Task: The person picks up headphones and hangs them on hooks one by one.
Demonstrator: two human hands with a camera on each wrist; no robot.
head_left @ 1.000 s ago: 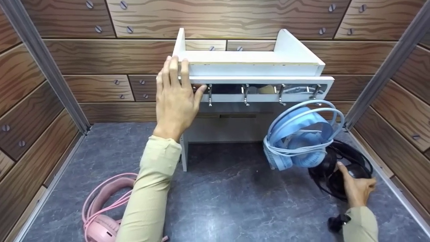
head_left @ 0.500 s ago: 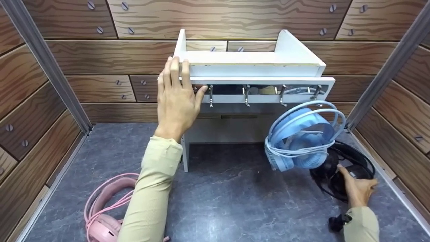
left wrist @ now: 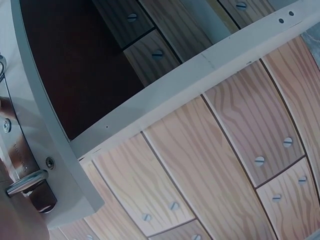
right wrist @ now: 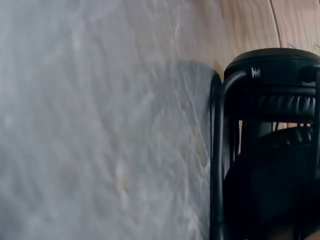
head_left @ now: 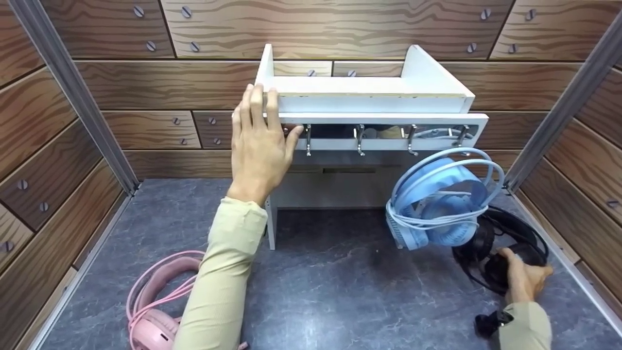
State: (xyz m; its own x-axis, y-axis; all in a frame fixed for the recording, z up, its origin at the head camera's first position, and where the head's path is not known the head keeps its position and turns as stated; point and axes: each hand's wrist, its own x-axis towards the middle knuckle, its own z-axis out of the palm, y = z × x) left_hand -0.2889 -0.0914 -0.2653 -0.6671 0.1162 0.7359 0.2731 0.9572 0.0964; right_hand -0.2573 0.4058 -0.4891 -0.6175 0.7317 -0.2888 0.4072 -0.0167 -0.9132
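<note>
My left hand (head_left: 260,148) rests with straight fingers on the left end of a white wooden shelf (head_left: 369,104), its thumb beside the hook rail (head_left: 335,144). In the left wrist view, a metal hook (left wrist: 27,182) and the shelf's side board (left wrist: 190,82) show close up. At the right, my right hand (head_left: 527,279) grips an ear cup of black headphones (head_left: 520,226) lying on the floor surface. Those headphones (right wrist: 272,75) also show in the right wrist view, where the hand is almost wholly out of sight. Blue headphones (head_left: 444,206) hang under the right end of the rail, partly covering the black pair.
Pink headphones (head_left: 155,325) lie at the front left, partly behind my left forearm. Several metal hooks (head_left: 360,141) line the rail. Wood-patterned walls (head_left: 160,85) enclose the grey marbled surface (head_left: 340,296), and the right wall stands close to the black headphones.
My right thumb has drawn down over the black ear cup, and that hand has shifted slightly. The left hand stays on the shelf. The whole head view has drifted a little.
</note>
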